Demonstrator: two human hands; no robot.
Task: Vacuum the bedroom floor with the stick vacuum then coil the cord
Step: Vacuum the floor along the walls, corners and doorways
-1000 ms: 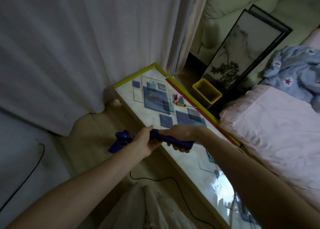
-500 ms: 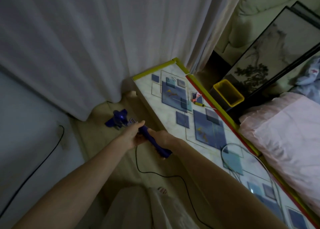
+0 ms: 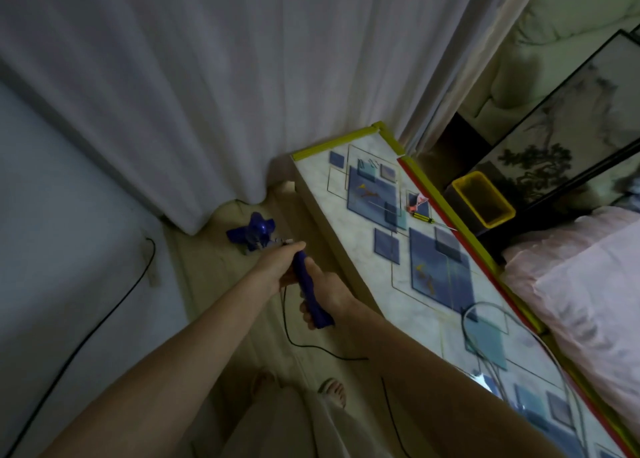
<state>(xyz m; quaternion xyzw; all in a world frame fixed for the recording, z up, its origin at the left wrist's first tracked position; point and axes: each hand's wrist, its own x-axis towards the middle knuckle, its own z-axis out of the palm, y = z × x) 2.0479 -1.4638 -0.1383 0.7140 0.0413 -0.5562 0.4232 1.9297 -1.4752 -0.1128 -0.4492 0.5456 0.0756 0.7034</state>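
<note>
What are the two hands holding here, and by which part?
Both hold the blue stick vacuum by its handle: left hand on the upper end, right hand on the lower.

The vacuum head (image 3: pixel 254 232) sits on the floor (image 3: pixel 221 291) at the curtain's (image 3: pixel 207 93) foot, left of the counter (image 3: pixel 353 246). A screwdriver (image 3: pixel 424 217) lies on the counter; a bin (image 3: pixel 483 199) stands right of it, the bed (image 3: pixel 588 284) nearer. The cord (image 3: pixel 304 343) trails across the floor.
</note>
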